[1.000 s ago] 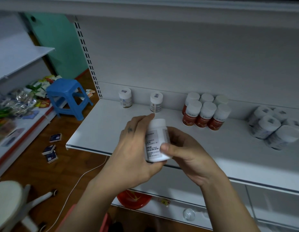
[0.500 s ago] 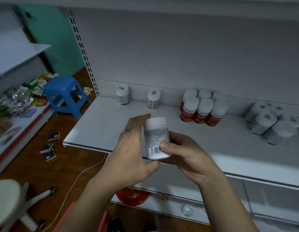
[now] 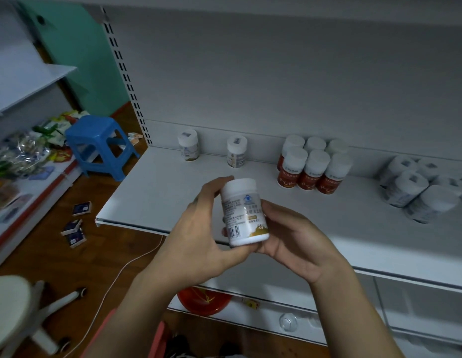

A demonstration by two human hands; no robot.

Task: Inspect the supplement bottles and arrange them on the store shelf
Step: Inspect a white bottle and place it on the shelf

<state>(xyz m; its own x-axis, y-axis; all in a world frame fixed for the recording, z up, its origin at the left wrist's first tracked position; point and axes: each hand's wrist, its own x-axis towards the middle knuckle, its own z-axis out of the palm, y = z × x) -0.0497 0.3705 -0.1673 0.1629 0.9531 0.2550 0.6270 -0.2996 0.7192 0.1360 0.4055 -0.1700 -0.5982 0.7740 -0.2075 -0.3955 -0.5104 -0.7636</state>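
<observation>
Both hands are on one white bottle (image 3: 244, 213), held up in the air over the front edge of the shelf (image 3: 173, 192) and touching nothing else. The left hand (image 3: 198, 239) wraps it from the left, fingertips up by the cap and thumb down near the base. The right hand (image 3: 294, 241) cups it from the right and behind, with its fingers curled round the back. The bottle stands nearly upright, cap on, with its label and barcode turned toward the person.

Along the back of the shelf stand two white bottles (image 3: 188, 148), apart from each other. To their right is a tight cluster of red-labelled bottles (image 3: 313, 169), and farther right a packed group of white-capped ones (image 3: 416, 192).

A red bowl (image 3: 204, 301) sits on the lower shelf beneath the hands. On the wooden floor to the left are a blue stool (image 3: 100, 143), a few small boxes (image 3: 74, 226) and a white cable (image 3: 116, 277).
</observation>
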